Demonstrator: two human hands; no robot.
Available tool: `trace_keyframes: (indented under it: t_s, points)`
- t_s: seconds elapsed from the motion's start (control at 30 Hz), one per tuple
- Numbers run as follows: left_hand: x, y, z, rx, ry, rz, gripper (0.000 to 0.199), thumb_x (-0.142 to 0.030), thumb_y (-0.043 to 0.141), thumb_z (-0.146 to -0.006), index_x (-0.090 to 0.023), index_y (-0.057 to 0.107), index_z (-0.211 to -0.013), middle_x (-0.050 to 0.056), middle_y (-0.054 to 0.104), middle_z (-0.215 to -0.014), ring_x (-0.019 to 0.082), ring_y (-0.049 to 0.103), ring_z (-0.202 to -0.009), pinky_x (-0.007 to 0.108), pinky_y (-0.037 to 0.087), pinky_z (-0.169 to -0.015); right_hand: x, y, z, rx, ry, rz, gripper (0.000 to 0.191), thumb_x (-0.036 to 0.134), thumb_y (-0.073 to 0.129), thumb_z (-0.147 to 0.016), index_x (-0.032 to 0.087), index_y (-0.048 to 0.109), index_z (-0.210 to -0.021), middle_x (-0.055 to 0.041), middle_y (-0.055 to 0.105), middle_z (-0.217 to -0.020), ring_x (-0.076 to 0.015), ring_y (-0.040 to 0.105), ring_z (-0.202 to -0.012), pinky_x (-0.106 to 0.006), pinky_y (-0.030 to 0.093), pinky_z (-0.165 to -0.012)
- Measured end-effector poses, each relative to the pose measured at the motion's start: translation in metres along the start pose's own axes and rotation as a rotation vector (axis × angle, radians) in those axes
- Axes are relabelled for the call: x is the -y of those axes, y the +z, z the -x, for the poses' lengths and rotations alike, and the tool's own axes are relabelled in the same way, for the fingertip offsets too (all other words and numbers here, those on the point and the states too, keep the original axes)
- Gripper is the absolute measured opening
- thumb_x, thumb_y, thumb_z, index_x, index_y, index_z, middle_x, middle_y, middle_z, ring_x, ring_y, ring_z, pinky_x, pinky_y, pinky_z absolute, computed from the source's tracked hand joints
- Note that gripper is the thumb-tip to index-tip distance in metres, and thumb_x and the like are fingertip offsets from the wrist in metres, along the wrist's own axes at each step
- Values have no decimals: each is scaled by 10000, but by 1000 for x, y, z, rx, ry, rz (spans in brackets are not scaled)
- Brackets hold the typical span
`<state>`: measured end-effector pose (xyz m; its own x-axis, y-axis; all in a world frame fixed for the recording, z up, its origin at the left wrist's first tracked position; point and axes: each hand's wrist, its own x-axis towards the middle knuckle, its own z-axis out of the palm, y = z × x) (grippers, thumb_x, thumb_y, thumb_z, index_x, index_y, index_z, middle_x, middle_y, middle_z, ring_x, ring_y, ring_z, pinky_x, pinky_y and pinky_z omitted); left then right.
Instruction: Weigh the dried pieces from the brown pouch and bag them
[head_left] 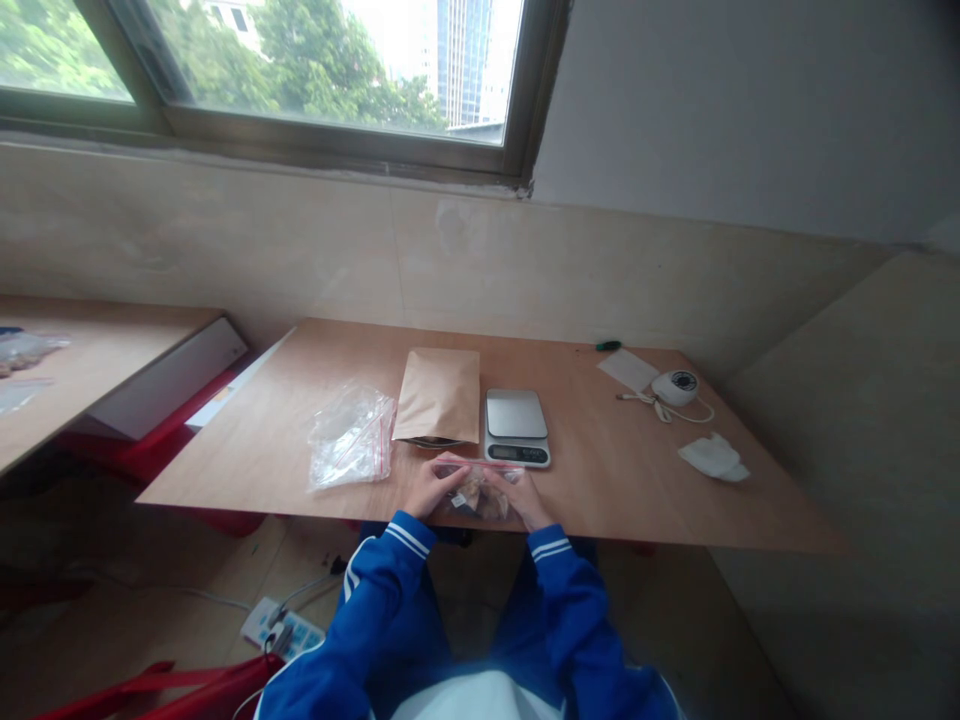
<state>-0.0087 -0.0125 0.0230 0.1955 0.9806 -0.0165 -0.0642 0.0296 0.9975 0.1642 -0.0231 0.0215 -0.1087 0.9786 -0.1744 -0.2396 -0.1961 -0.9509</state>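
A clear zip bag (484, 498) with brown pieces and a small white packet inside lies at the table's front edge. My left hand (435, 485) is closed on the bag's left side, its fingers near the red seal strip. On the right side of the same strip, my right hand (525, 492) pinches the bag. Just beyond it are a brown paper pouch (439, 395), its mouth slightly open toward me, and a kitchen scale (517, 425) with a metal plate. The scale's display is too small to read.
Empty clear zip bags (351, 438) lie left of the pouch. Toward the right are a green-handled screwdriver (607, 346), white paper (628, 370), a white camera (675, 387) with its cable, and a crumpled tissue (714, 457). Another table (90, 345) stands at left; a power strip (281, 632) is on the floor.
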Motion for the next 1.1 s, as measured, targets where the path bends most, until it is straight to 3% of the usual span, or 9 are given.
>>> trace_keyframes:
  t_s: [0.17, 0.43, 0.57, 0.77, 0.93, 1.1]
  points:
    - [2, 0, 0, -11, 4, 2, 297, -425, 707, -724, -147, 704, -828, 51, 704, -807, 198, 645, -792, 304, 507, -736, -8, -1, -3, -45, -15, 6, 384, 449, 811, -591, 154, 721, -820, -76, 756, -837, -233, 706, -785, -367, 553, -778]
    - [13, -6, -1, -44, -7, -19, 290, -423, 709, -722, -139, 651, -740, -8, 612, -591, 131, 564, -562, 246, 432, -552, -30, 5, -9, -197, -137, 65, 333, 435, 785, -624, 144, 695, -757, -69, 736, -751, -218, 686, -706, -369, 549, -732]
    - [12, -6, -1, -16, 13, -22, 303, -438, 698, -731, -141, 668, -789, 13, 649, -669, 152, 598, -636, 264, 463, -610, -29, 8, -6, -220, -178, 89, 310, 435, 768, -640, 162, 680, -757, -56, 725, -754, -214, 681, -733, -356, 544, -747]
    - [4, -2, 0, 18, 43, -20, 300, -423, 692, -743, -150, 698, -868, 65, 707, -849, 207, 646, -844, 316, 498, -785, -20, 13, 2, -182, -210, 103, 386, 402, 735, -694, 196, 634, -1005, -49, 714, -914, -212, 678, -834, -333, 541, -770]
    - [10, -5, -2, -23, 43, -41, 290, -426, 704, -727, -149, 711, -816, 66, 707, -822, 209, 650, -818, 313, 502, -771, -8, 27, 4, -230, -276, 203, 314, 391, 741, -674, 198, 631, -897, -39, 690, -835, -201, 658, -770, -322, 534, -735]
    - [17, -6, -3, -67, 29, -49, 299, -446, 729, -688, -155, 701, -750, 41, 688, -732, 192, 640, -730, 297, 506, -701, -14, 34, 2, -338, -303, 211, 277, 404, 739, -665, 217, 580, -795, -9, 644, -753, -177, 633, -705, -303, 535, -683]
